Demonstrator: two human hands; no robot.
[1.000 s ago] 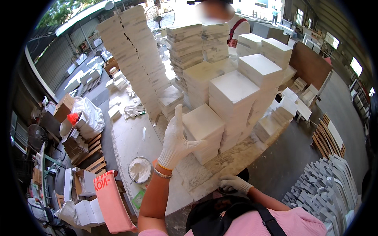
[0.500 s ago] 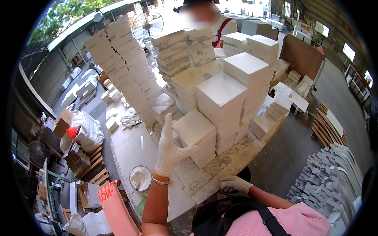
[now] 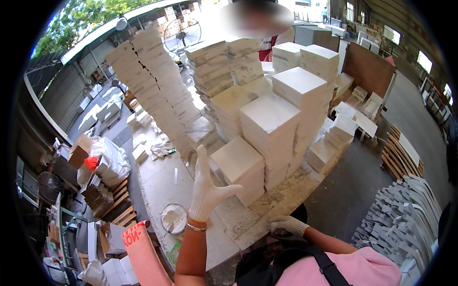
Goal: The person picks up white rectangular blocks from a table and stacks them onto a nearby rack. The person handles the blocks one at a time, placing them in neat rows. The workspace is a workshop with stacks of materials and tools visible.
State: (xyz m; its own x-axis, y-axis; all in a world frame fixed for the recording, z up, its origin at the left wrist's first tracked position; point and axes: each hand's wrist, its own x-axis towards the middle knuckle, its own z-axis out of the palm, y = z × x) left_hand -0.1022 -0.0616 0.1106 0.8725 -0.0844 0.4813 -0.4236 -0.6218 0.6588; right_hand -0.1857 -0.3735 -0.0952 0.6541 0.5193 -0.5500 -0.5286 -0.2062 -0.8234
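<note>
My left hand (image 3: pixel 207 187), in a white knit glove, is raised at the left side of a short stack of square off-white tiles (image 3: pixel 241 159). Its fingers point up and away from the thumb, which reaches across the stack's near face. Nothing is held in it; whether the thumb touches the tiles I cannot tell. Low by the table's near edge is my right hand (image 3: pixel 288 225), also gloved, its fingers together and curled beside a dark round shape. What they hold, if anything, is hidden. Behind the short stack rises a taller tile stack (image 3: pixel 269 114).
A bowl of white paste (image 3: pixel 173 218) stands on the worktable (image 3: pixel 155 190), left of my forearm. A tall leaning tile stack (image 3: pixel 152 81) rises at the far left. Spare gloves (image 3: pixel 162 148) lie beside it. A co-worker (image 3: pixel 269 45) is behind the stacks. Grey strips (image 3: pixel 391 219) are piled at right.
The view has shifted slightly, so the table and stacks appear a little lower and to the right. The co-worker has leaned to the right. My hands keep nearly the same pose.
</note>
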